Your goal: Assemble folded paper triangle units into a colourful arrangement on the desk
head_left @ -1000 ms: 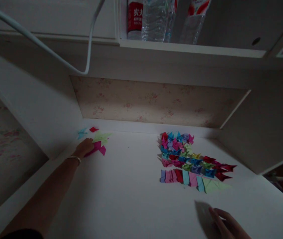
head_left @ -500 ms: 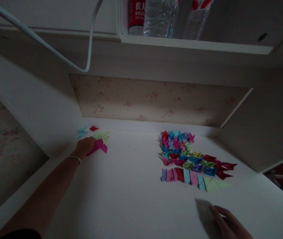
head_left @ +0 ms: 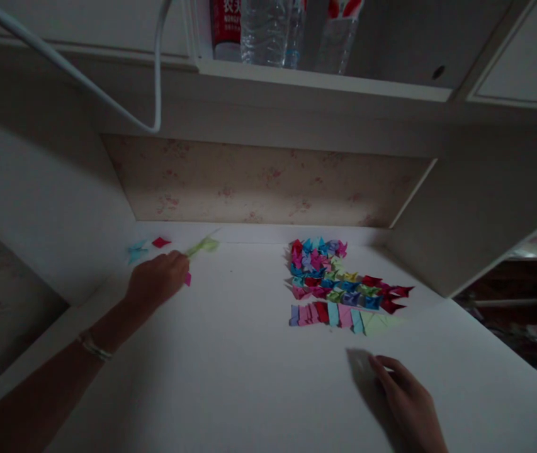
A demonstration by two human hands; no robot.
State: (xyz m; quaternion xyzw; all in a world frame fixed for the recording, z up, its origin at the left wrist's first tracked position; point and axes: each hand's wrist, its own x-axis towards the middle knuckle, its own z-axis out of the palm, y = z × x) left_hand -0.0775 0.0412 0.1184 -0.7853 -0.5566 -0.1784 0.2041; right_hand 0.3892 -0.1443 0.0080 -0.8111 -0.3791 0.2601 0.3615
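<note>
My left hand (head_left: 160, 277) is at the far left of the white tabletop, fingers closed on a light green folded paper piece (head_left: 208, 245) that sticks out to the right, blurred. Just below my fingertips a bit of a magenta paper piece (head_left: 187, 279) shows; the hand hides the rest. Beyond the hand lie a small red paper piece (head_left: 160, 242) and a light blue one (head_left: 136, 251). My right hand (head_left: 407, 396) hovers low over the front right, thumb and forefinger tips together, with nothing visible between them.
Rows of colourful folded paper pieces (head_left: 329, 283) stand at the right, with a row of flat folded strips (head_left: 320, 313) in front. Overhead is a shelf (head_left: 325, 80) with plastic bottles (head_left: 263, 38) and a red container (head_left: 226, 28). A white curved tube (head_left: 107, 100) hangs at upper left.
My left hand has lifted the light green paper and swung it up and right, now covering most of the magenta piece. My right hand shows further into view. The whole view has shifted.
</note>
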